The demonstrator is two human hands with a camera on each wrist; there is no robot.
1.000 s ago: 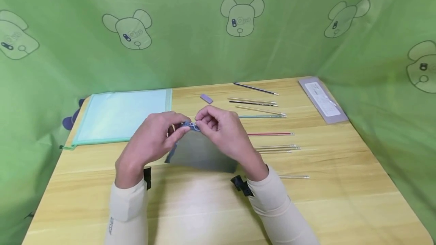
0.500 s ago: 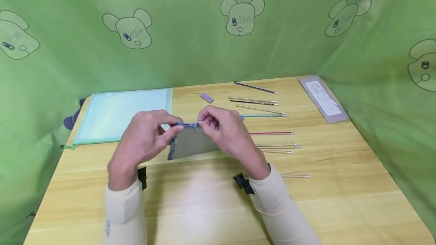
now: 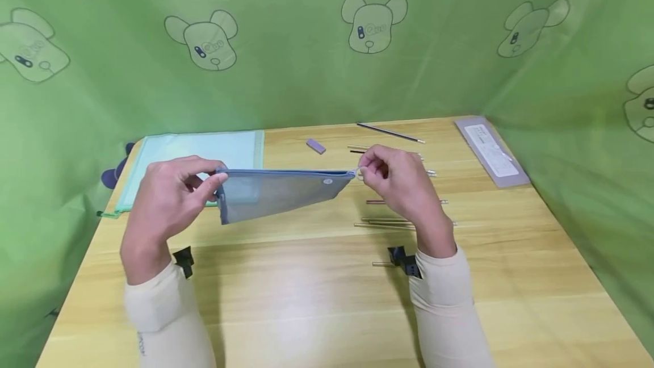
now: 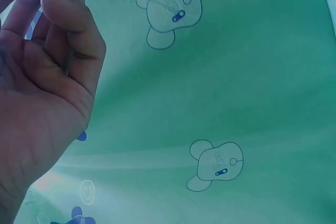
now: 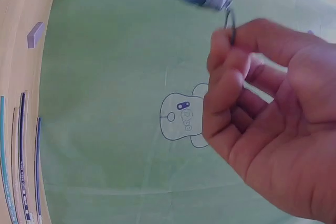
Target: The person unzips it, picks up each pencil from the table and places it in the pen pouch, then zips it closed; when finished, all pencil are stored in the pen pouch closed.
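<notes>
A translucent blue zipper pouch [image 3: 276, 192] hangs over the table between my two hands, its zipper edge stretched nearly level. My left hand [image 3: 171, 197] pinches the pouch's left top corner between thumb and fingers. At the opposite end, my right hand [image 3: 401, 183] pinches the ring [image 5: 230, 24] of the zipper pull, which sits at the right end of the zipper. The right wrist view shows this ring between thumb and forefinger, with the pouch corner just above. In the left wrist view, the left hand [image 4: 47, 77] fills the left side and the pouch is mostly out of frame.
Several pencils [image 3: 390, 132] lie on the right half of the table, partly behind my right hand. A purple eraser [image 3: 315, 146] is near the back. A light-blue mesh folder [image 3: 204, 143] lies back left, and a grey labelled packet [image 3: 493, 152] back right. Green curtains surround the table.
My hands have moved apart, the right one drawing the zipper pull along to the right end. The pouch's top edge, bunched between the hands before, is now stretched out straight.
</notes>
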